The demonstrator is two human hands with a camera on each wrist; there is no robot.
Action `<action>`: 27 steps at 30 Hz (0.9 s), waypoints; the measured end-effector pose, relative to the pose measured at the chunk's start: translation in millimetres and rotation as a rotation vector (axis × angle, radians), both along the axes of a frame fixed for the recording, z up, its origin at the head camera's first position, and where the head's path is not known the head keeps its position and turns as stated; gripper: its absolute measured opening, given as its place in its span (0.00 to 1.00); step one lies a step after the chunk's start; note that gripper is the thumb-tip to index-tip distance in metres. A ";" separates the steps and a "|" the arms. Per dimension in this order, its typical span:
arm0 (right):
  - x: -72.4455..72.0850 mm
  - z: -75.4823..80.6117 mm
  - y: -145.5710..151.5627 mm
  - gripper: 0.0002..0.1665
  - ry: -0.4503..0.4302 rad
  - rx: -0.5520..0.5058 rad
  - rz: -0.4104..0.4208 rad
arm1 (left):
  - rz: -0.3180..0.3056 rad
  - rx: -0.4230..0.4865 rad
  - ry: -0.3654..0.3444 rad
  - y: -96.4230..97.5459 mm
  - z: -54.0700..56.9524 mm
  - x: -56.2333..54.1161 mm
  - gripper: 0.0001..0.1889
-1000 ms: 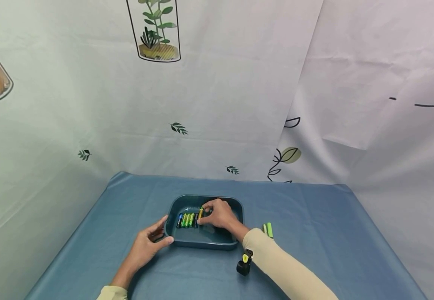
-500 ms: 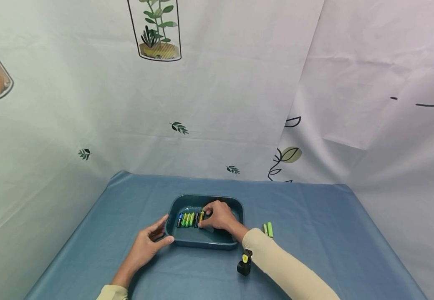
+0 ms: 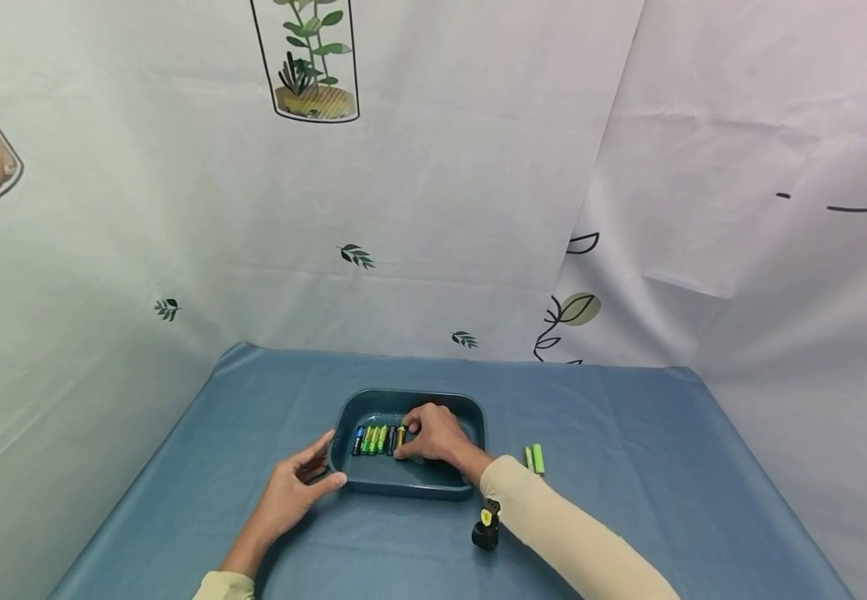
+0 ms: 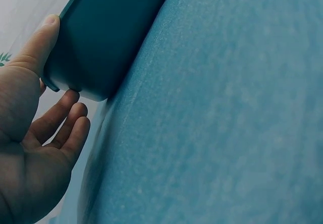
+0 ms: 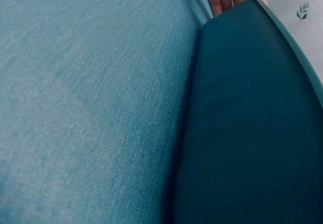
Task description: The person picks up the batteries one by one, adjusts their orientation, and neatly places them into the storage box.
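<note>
A dark teal rectangular tray sits on the cloth, with a row of several slim batteries side by side in its left half. My right hand reaches inside and pinches the rightmost battery, gold and dark, by its two ends between thumb and fingers. My left hand grips the tray's near left corner. In the left wrist view, the thumb of the left hand lies at the rim and the fingers touch the outer wall. The right wrist view hides the right hand behind the tray wall.
Two green batteries lie on the blue cloth right of the tray, beside the right forearm. A black wrist camera hangs from the right sleeve. A printed white curtain closes off the back.
My right hand has lowered the gold and dark battery from a tilted pose to lying flat at the right end of the row. The left hand has stayed on the tray corner.
</note>
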State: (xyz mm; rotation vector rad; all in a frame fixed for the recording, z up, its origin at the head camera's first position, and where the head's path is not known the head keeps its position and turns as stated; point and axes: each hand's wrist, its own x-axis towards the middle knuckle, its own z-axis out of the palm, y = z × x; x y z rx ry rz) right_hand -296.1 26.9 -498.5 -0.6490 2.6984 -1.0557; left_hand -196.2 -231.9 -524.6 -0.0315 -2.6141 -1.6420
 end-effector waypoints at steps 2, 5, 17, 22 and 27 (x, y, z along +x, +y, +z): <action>0.4 0.6 0.5 0.32 0.001 -0.002 0.006 | 0.002 -0.005 0.004 0.0 -0.6 -0.3 0.39; 1.1 2.6 2.2 0.34 0.003 0.001 0.011 | 0.006 -0.013 0.004 0.1 -1.5 -0.8 0.40; 8.1 30.2 28.3 0.29 0.057 -0.110 0.042 | -0.003 -0.007 -0.009 0.1 1.2 -0.5 0.39; 16.0 42.2 45.0 0.27 0.099 -0.180 0.013 | 0.011 -0.020 -0.010 -1.2 -0.9 -1.3 0.39; 25.4 50.4 64.2 0.26 0.136 -0.218 -0.021 | 0.016 -0.021 -0.025 -0.2 -3.5 -2.4 0.40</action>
